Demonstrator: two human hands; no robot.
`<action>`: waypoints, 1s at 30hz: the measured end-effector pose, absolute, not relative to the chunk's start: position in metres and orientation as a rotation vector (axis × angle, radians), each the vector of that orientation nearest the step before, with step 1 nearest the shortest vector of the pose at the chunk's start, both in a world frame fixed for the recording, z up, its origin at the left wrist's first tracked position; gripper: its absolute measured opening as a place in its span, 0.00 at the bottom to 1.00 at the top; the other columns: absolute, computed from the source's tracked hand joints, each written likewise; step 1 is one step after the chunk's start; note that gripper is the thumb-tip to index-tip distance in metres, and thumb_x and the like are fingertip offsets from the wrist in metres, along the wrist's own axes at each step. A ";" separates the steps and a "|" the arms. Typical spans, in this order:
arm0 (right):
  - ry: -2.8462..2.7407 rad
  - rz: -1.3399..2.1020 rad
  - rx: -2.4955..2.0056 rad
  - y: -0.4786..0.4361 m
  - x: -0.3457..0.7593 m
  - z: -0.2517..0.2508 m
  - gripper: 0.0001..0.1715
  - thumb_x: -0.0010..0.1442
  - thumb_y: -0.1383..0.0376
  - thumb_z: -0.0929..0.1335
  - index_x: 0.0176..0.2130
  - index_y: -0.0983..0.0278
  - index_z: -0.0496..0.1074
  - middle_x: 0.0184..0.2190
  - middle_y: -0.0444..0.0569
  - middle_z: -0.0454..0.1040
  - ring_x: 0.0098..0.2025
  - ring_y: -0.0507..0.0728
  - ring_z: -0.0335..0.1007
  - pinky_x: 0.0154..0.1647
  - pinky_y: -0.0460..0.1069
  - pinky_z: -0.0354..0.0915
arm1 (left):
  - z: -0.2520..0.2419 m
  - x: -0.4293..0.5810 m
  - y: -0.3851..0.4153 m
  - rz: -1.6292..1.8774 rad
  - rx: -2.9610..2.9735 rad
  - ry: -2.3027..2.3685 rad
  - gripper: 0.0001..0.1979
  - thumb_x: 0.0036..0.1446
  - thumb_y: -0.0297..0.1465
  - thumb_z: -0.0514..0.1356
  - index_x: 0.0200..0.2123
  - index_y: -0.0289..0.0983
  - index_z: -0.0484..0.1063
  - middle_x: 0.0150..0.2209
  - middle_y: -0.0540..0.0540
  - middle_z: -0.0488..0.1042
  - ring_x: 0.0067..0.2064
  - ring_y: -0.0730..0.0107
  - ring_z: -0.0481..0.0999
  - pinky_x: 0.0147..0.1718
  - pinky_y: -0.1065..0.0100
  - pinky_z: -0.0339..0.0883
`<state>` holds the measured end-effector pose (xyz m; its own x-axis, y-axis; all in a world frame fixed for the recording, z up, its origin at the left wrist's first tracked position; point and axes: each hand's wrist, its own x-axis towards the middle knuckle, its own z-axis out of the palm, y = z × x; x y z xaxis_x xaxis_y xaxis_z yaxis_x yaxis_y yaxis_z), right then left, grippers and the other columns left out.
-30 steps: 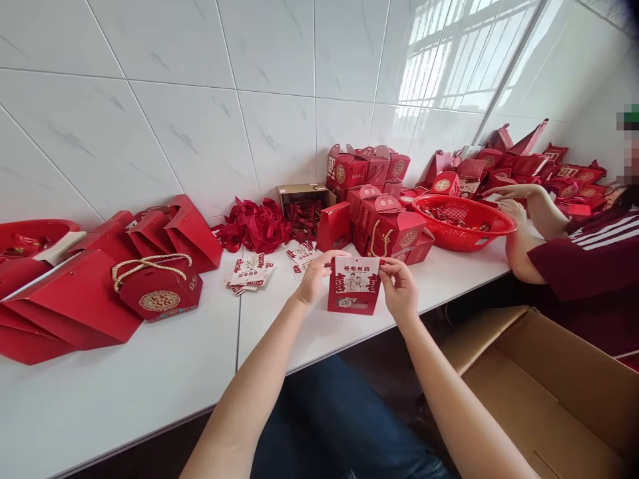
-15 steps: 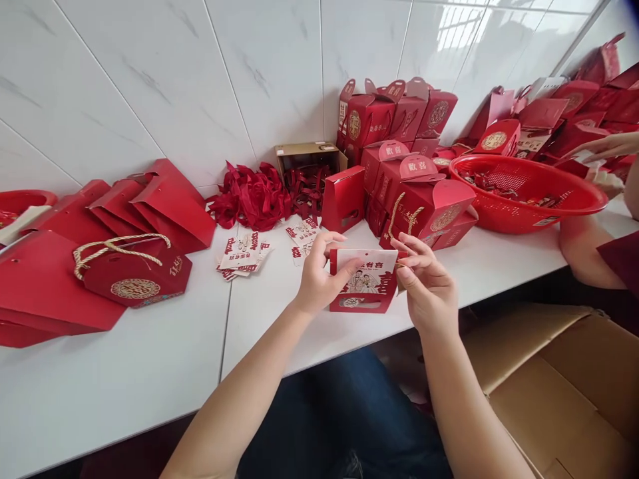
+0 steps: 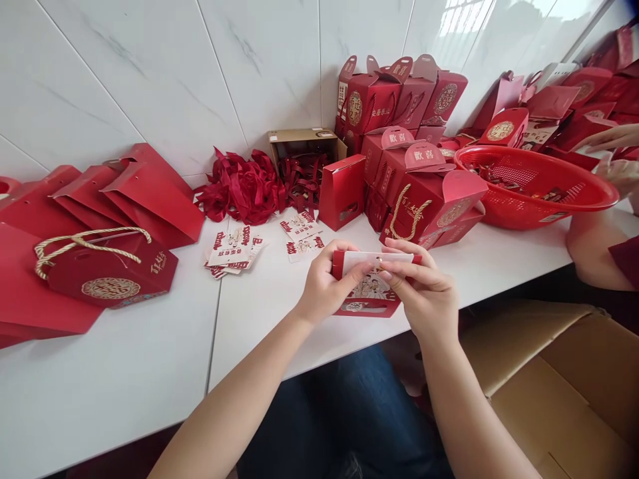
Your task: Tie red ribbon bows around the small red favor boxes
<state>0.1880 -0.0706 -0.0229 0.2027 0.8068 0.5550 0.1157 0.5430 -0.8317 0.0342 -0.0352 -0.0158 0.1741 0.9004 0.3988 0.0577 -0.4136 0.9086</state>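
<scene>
A small red gift box [image 3: 372, 309] stands near the table's front edge, a white card [image 3: 372, 289] printed with a couple lying against its face. My left hand [image 3: 327, 279] is closed around the box's upper left side, thumb pressing the card. At the top middle, by the card's upper edge, my right hand [image 3: 424, 283] pinches thumb against forefinger. A tiny gold-coloured bit shows at those fingertips, too small to name. The other right fingers reach behind the box top. Just beyond stands another small red box [image 3: 343, 189] with a cut-out window.
Loose printed cards [image 3: 232, 249] and a heap of dark red ribbons [image 3: 244, 189] lie left of centre. Finished-looking red boxes [image 3: 424, 193] are stacked behind. A red basket [image 3: 539, 213] stands at right, near a co-worker's hand [image 3: 616, 136]. Rope-handled box [image 3: 112, 269] lies left; open carton [image 3: 554, 372] below.
My right hand has moved left from the box's right edge to the middle of its top. The box top has tipped, so the card's upper print is now hidden.
</scene>
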 end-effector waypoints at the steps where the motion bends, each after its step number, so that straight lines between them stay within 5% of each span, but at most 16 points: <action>1: -1.311 0.577 -0.911 -0.071 0.189 -0.022 0.10 0.55 0.68 0.75 0.36 0.51 0.82 0.48 0.45 0.75 0.49 0.60 0.74 0.51 0.58 0.73 | -0.016 0.034 -0.036 1.332 1.659 0.917 0.13 0.54 0.41 0.65 0.34 0.40 0.68 0.25 0.55 0.67 0.26 0.73 0.68 0.28 0.71 0.65; 18: -1.385 0.454 -0.986 -0.069 0.186 -0.022 0.09 0.57 0.69 0.73 0.35 0.53 0.81 0.46 0.47 0.75 0.49 0.60 0.74 0.49 0.56 0.73 | -0.023 0.031 -0.037 1.305 1.714 0.801 0.10 0.62 0.40 0.59 0.39 0.41 0.63 0.32 0.51 0.69 0.32 0.71 0.71 0.32 0.69 0.67; 21: -1.316 0.437 -1.014 -0.067 0.182 -0.019 0.15 0.56 0.67 0.73 0.44 0.54 0.77 0.47 0.48 0.75 0.49 0.60 0.74 0.51 0.57 0.72 | -0.025 0.031 -0.036 1.297 1.711 0.794 0.11 0.62 0.40 0.58 0.40 0.41 0.62 0.32 0.51 0.69 0.32 0.70 0.71 0.32 0.68 0.67; 24: -1.323 0.510 -1.077 -0.065 0.184 -0.012 0.21 0.54 0.63 0.75 0.48 0.57 0.72 0.41 0.48 0.77 0.40 0.58 0.76 0.40 0.53 0.74 | -0.026 0.030 -0.034 1.280 1.741 0.815 0.10 0.63 0.40 0.57 0.41 0.41 0.61 0.34 0.49 0.69 0.33 0.69 0.71 0.33 0.67 0.68; 27: -1.399 0.524 -1.177 -0.064 0.188 -0.004 0.10 0.53 0.60 0.75 0.33 0.61 0.74 0.26 0.44 0.76 0.27 0.54 0.72 0.25 0.47 0.69 | -0.027 0.031 -0.038 1.419 1.943 0.894 0.21 0.57 0.42 0.63 0.47 0.41 0.59 0.44 0.43 0.68 0.44 0.61 0.72 0.42 0.60 0.68; 30: -1.364 0.493 -1.225 -0.066 0.190 0.002 0.11 0.52 0.60 0.75 0.28 0.62 0.72 0.23 0.43 0.75 0.25 0.53 0.71 0.24 0.46 0.67 | -0.024 0.038 -0.057 1.830 2.169 1.141 0.34 0.44 0.40 0.72 0.49 0.41 0.58 0.52 0.37 0.62 0.56 0.49 0.62 0.53 0.50 0.59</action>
<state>0.1896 -0.0660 0.0020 0.2284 0.8586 0.4590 0.3669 0.3608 -0.8574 0.0380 -0.0572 -0.0244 0.0074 0.5777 0.8162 0.4786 -0.7187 0.5044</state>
